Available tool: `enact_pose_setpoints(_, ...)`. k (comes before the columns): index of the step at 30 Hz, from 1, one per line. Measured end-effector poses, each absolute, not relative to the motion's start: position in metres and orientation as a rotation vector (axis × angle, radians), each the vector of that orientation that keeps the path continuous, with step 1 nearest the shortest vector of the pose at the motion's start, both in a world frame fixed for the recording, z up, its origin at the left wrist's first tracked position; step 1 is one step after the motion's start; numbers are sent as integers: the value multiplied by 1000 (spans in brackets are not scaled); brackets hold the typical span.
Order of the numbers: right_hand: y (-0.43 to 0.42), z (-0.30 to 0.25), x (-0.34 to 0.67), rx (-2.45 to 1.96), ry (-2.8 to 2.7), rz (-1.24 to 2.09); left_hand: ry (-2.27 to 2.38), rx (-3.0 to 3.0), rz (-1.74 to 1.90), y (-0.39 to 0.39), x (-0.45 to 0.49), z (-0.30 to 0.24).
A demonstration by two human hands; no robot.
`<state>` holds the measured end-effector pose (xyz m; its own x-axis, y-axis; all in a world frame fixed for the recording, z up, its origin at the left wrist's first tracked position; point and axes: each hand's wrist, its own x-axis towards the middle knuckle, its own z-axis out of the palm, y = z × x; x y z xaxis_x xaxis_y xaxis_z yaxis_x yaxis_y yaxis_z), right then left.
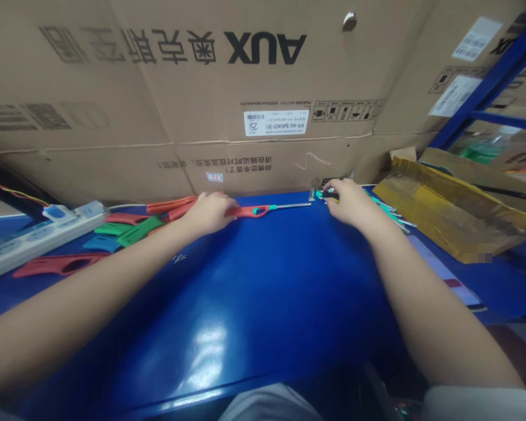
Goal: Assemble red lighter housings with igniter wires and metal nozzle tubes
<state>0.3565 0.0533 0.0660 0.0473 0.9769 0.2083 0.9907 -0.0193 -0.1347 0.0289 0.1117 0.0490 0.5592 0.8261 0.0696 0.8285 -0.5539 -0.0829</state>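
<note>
My left hand (210, 211) is closed round the handle of a red long-nosed lighter (263, 209) with a teal trigger; its thin metal tube points right across the blue table (254, 292). My right hand (348, 200) rests at the far edge, fingers pinched on a small teal-and-metal part (321, 195) just beyond the tube's tip. Several more teal and metal pieces (392, 215) lie under and right of that hand. Red, green and blue lighter handles (127, 229) are heaped left of my left hand.
A large cardboard box printed AUX (228, 88) stands as a wall along the table's back. A white power strip (35, 237) lies at the far left. Flattened taped cardboard (456, 204) and a blue rack post (486, 82) are at the right.
</note>
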Motion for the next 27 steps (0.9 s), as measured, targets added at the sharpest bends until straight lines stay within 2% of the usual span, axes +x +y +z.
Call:
enact_pose_setpoints(18,50,68,350,-2366,-2010,106,-1388,-2587,-135,134,34,37)
enact_pose_setpoints(27,45,69,348,-2568,-2173,347,-1334,-2514,-243,144,36,26)
